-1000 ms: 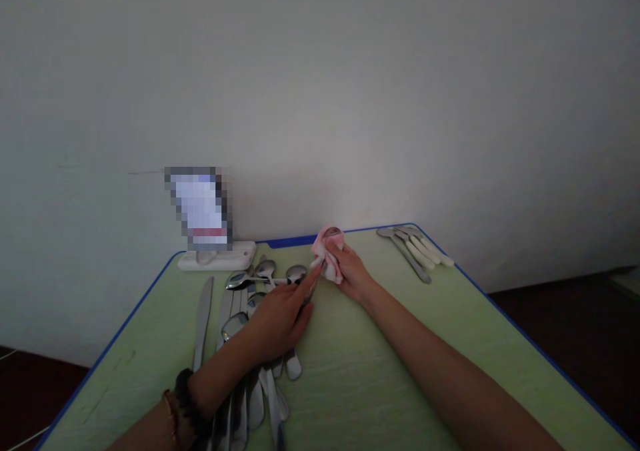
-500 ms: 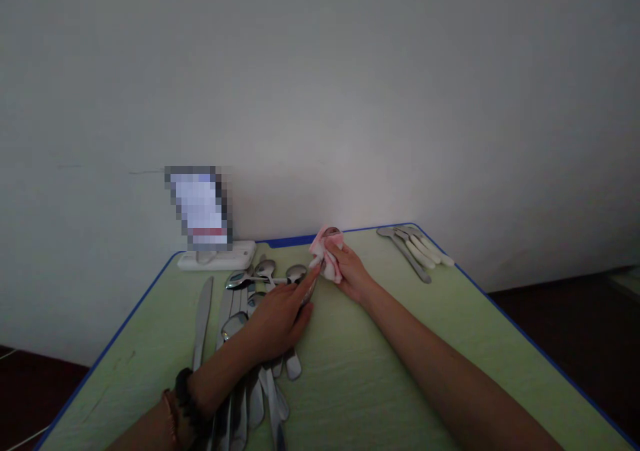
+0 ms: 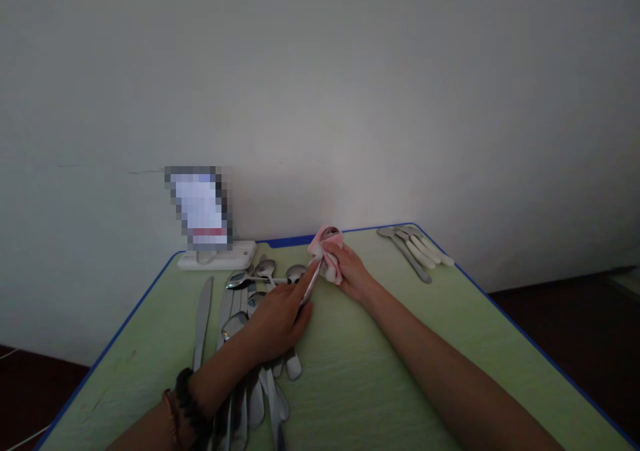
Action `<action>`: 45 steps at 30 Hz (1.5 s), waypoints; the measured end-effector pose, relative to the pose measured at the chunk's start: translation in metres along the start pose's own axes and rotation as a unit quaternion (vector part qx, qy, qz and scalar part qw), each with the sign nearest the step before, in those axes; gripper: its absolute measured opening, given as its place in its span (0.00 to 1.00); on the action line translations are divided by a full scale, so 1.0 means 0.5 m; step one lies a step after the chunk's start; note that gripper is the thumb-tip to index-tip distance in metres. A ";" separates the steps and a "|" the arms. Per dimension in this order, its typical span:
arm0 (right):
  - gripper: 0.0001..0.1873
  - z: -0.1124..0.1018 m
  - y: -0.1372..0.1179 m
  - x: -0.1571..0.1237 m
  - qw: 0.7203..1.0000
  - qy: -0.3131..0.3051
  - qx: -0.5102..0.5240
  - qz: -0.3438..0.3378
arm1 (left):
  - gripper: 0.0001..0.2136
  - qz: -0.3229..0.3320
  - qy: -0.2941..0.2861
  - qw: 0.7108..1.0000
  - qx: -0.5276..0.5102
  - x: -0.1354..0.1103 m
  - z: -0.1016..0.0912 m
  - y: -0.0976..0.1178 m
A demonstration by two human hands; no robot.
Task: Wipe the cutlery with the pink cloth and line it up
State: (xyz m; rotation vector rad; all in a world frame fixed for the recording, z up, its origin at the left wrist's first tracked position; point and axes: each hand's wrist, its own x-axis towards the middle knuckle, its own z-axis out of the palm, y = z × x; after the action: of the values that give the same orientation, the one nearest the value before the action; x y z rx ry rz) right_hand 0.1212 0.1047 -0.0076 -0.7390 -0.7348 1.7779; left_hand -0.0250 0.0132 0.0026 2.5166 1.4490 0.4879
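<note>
**Item 1, spoon** [image 3: 311, 284]: metal, held slanting above the tabletop [image 3: 360, 371] near its far edge. The bowl end is up and away from the person, and the handle runs down into the left hand.

**Item 2, left hand** [image 3: 280, 317]: grip closed on the spoon's handle, with the fingers pointing toward the far edge. The hand hovers over the near end of the cutlery pile. A dark band [image 3: 183, 397] and a thin bracelet sit at the wrist.

**Item 3, right hand** [image 3: 350, 271]: grip closed on a pink cloth [image 3: 325, 254], which is bunched round the spoon's bowl end. Only the tip of the bowl shows above the cloth.

**Change noted:** against the pictures of a second and half a second ago, both hands keep their places. The cloth has shifted only slightly on the bowl, and the handle shows a little more between the hands. This reads as small rubbing strokes, with the same spoon in hand throughout.

**Item 4, cutlery pile** [image 3: 250, 297]: spoons lying loose on the tabletop at the left, overlapping, partly under the left forearm. A table knife [image 3: 203, 321] lies alone just left of it.

**Item 5, white-handled cutlery** [image 3: 417, 247]: a small group at the far right corner, well apart from the pile.

**Holders:** the cutlery is not in any tray or box. A white base [image 3: 215, 259] by the wall carries a blurred upright object [image 3: 200, 207].
</note>
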 end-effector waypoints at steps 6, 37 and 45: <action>0.06 0.001 -0.001 0.000 1.000 -0.007 -0.002 -0.003 | 0.31 -0.005 -0.001 1.000 0.007 0.001 0.007 -0.004; 0.03 0.000 0.001 -0.001 1.000 -0.020 -0.010 0.005 | 0.26 -0.010 0.000 1.000 0.009 -0.001 0.010 -0.008; 0.05 0.005 -0.002 -0.003 1.000 -0.022 -0.002 0.007 | 0.24 -0.004 0.005 1.000 0.013 -0.002 0.011 -0.011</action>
State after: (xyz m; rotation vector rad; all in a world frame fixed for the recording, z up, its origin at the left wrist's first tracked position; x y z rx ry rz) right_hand 0.1203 0.1031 -0.0052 -0.7102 -0.7639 1.8124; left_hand -0.0280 0.0153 -0.0046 2.5301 1.4792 0.4849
